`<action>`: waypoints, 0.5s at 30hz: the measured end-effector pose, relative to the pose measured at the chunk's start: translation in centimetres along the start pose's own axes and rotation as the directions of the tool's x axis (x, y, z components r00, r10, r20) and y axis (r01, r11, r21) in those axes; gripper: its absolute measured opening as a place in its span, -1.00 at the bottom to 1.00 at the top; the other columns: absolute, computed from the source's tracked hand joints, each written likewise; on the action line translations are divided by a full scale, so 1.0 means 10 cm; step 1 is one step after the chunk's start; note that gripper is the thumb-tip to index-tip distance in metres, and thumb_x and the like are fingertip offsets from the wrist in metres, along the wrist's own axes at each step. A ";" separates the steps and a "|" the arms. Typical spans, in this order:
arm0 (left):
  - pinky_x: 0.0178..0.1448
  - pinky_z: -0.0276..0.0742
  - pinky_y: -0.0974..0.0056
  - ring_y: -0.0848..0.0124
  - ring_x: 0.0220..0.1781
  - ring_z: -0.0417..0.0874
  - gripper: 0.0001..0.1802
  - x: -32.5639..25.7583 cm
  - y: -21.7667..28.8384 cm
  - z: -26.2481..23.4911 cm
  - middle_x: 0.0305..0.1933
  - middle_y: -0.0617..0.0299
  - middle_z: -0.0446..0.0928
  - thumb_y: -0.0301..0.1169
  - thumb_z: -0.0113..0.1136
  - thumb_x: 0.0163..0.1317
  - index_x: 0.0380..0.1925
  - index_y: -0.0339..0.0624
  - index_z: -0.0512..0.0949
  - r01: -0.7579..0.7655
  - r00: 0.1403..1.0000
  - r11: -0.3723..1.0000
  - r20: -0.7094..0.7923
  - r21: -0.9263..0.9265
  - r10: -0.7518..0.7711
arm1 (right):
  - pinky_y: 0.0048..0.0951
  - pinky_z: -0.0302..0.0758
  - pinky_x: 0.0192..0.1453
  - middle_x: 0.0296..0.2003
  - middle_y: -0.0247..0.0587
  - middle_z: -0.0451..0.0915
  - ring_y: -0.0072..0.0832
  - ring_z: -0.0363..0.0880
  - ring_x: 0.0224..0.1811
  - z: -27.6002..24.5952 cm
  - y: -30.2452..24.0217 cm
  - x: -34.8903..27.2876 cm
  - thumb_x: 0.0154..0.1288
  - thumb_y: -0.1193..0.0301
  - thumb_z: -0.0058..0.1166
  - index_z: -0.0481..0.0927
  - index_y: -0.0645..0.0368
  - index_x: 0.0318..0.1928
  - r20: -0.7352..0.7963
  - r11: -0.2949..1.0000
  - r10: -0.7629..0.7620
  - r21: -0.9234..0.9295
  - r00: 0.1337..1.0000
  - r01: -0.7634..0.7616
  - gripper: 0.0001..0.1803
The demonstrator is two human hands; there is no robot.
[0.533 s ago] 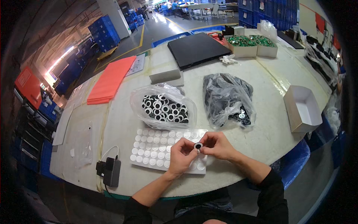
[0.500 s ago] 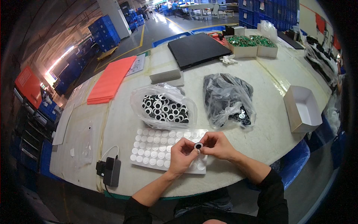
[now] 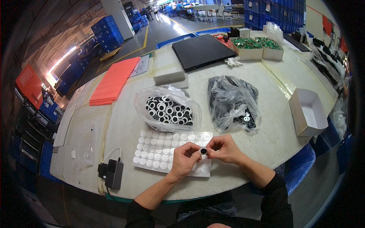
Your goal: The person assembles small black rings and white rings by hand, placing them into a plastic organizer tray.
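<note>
Between my fingertips is a small round ring part (image 3: 203,151), black in the middle with a pale rim. My left hand (image 3: 185,159) pinches it from the left, and my right hand (image 3: 223,149) pinches its right side. Both hands are over a white sheet (image 3: 152,152) bearing rows of round white stickers, and they hide part of its right half. Beyond the sheet lies an open clear plastic bag (image 3: 167,110) full of similar black and white rings. To its right a second plastic bag (image 3: 232,100) contains black parts, some spilling at its mouth.
An open white box (image 3: 310,112) stands at the right edge. Orange-red sheets (image 3: 114,81) lie at the left, near a black power adapter (image 3: 114,174) with a cable. Farther back are a flat black panel (image 3: 203,52) and boxes of green circuit boards (image 3: 247,47).
The ring part has tilted slightly and shifted a little toward me between my fingers. Both hands stay over the sticker sheet, almost in the same place.
</note>
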State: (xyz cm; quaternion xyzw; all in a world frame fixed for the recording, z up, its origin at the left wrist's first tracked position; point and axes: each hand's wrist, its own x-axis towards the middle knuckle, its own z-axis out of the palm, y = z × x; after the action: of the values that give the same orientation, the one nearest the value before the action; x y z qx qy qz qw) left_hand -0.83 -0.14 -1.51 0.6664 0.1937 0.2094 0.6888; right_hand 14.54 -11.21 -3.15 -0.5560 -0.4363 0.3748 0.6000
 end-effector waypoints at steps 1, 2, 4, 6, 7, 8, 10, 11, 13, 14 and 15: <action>-0.37 0.49 0.47 0.56 -0.47 0.55 -0.93 0.01 0.00 0.00 -0.48 0.24 0.56 -0.59 0.14 0.16 -0.36 -0.36 0.54 -0.004 1.000 1.000 0.013 0.012 0.004 | -0.64 0.44 -0.43 -0.59 -0.33 0.59 -0.70 0.52 -0.52 -0.01 -0.01 0.00 0.10 0.48 0.21 0.61 0.33 -0.43 0.023 1.000 0.012 -0.016 1.000 -0.011 -0.86; -0.38 0.49 0.48 0.56 -0.48 0.54 -0.92 0.01 0.01 0.00 -0.47 0.24 0.56 -0.57 0.13 0.17 -0.34 -0.36 0.55 -0.008 1.000 1.000 0.025 0.025 0.007 | -0.63 0.43 -0.44 -0.60 -0.35 0.59 -0.71 0.50 -0.53 -0.03 -0.02 0.01 0.09 0.48 0.19 0.60 0.33 -0.45 0.045 0.999 0.024 -0.033 0.999 -0.022 -0.87; -0.37 0.48 0.48 0.57 -0.46 0.54 -0.90 0.03 -0.01 -0.04 -0.45 0.24 0.56 -0.56 0.12 0.18 -0.32 -0.37 0.55 -0.045 0.998 0.995 0.048 0.093 0.040 | -0.64 0.45 -0.42 -0.58 -0.34 0.59 -0.70 0.51 -0.52 -0.07 -0.01 0.03 0.12 0.48 0.16 0.60 0.34 -0.43 0.125 0.995 0.039 -0.099 0.991 -0.026 -0.86; -0.36 0.48 0.48 0.57 -0.44 0.54 -0.88 0.06 -0.02 -0.09 -0.44 0.24 0.57 -0.55 0.12 0.19 -0.31 -0.38 0.56 -0.085 0.995 0.984 0.073 0.158 0.074 | -0.64 0.47 -0.39 -0.55 -0.33 0.59 -0.69 0.53 -0.50 -0.07 0.00 0.03 0.14 0.48 0.14 0.59 0.35 -0.41 0.202 0.986 0.057 -0.166 0.978 -0.023 -0.86; -0.33 0.49 0.49 0.58 -0.40 0.55 -0.86 0.07 -0.02 -0.12 -0.40 0.24 0.58 -0.54 0.11 0.21 -0.26 -0.36 0.57 -0.144 0.986 0.967 0.117 0.212 0.121 | -0.63 0.47 -0.40 -0.56 -0.33 0.59 -0.69 0.52 -0.52 -0.05 -0.01 0.02 0.17 0.47 0.11 0.59 0.35 -0.42 0.212 0.967 0.026 -0.252 0.977 0.029 -0.84; -0.29 0.49 0.50 0.59 -0.35 0.56 -0.83 0.08 -0.01 -0.13 -0.37 0.24 0.59 -0.52 0.09 0.22 -0.21 -0.34 0.58 -0.203 0.973 0.943 0.164 0.263 0.164 | -0.63 0.47 -0.41 -0.57 -0.33 0.59 -0.69 0.51 -0.53 -0.02 -0.01 0.02 0.20 0.45 0.09 0.59 0.35 -0.43 0.225 0.939 -0.004 -0.334 0.974 0.081 -0.82; -0.26 0.50 0.50 0.58 -0.32 0.57 -0.83 0.09 0.03 -0.09 -0.35 0.24 0.59 -0.53 0.10 0.23 -0.20 -0.33 0.58 -0.098 0.991 0.989 0.106 0.114 0.086 | -0.60 0.45 -0.46 -0.62 -0.32 0.57 -0.69 0.50 -0.57 0.03 0.00 0.01 0.18 0.45 0.08 0.59 0.34 -0.47 0.119 0.979 -0.012 -0.201 0.993 0.036 -0.82; -0.22 0.52 0.49 0.57 -0.30 0.57 -0.82 0.08 0.05 -0.06 -0.32 0.24 0.59 -0.53 0.10 0.24 -0.19 -0.32 0.59 0.003 0.998 0.999 0.059 -0.043 -0.001 | -0.57 0.43 -0.50 -0.66 -0.30 0.56 -0.68 0.49 -0.60 0.05 0.01 0.01 0.16 0.45 0.07 0.59 0.32 -0.50 0.014 0.998 -0.005 -0.061 1.000 0.006 -0.82; -0.19 0.53 0.49 0.56 -0.28 0.58 -0.81 0.05 0.06 0.03 -0.29 0.24 0.58 -0.54 0.10 0.24 -0.16 -0.32 0.59 -0.049 0.998 0.997 0.028 -0.054 0.050 | -0.57 0.43 -0.51 -0.66 -0.31 0.56 -0.67 0.50 -0.60 0.07 0.02 0.02 0.16 0.46 0.06 0.59 0.33 -0.50 -0.015 1.000 0.000 -0.027 1.000 0.000 -0.81; -0.15 0.54 0.49 0.55 -0.26 0.59 -0.79 0.04 0.06 0.05 -0.26 0.23 0.57 -0.55 0.10 0.25 -0.14 -0.32 0.59 -0.101 0.995 0.993 -0.006 -0.066 0.101 | -0.57 0.44 -0.52 -0.66 -0.31 0.57 -0.67 0.51 -0.61 0.07 0.02 0.03 0.17 0.46 0.05 0.59 0.33 -0.51 -0.042 1.000 0.006 0.006 0.999 -0.006 -0.81; -0.15 0.54 0.49 0.55 -0.26 0.59 -0.79 0.04 0.07 0.04 -0.26 0.23 0.57 -0.55 0.10 0.25 -0.14 -0.32 0.59 -0.101 0.995 0.993 -0.006 -0.064 0.101 | -0.57 0.44 -0.52 -0.66 -0.31 0.57 -0.67 0.51 -0.61 0.07 0.01 0.03 0.17 0.46 0.05 0.59 0.33 -0.51 -0.042 1.000 0.006 0.007 0.999 -0.006 -0.81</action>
State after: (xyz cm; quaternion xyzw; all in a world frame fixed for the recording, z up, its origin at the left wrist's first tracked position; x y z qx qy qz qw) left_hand -0.28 -0.27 -0.82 0.6525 0.1537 0.2509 0.6983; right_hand 14.00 -10.74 -3.25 -0.5629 -0.4206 0.3663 0.6100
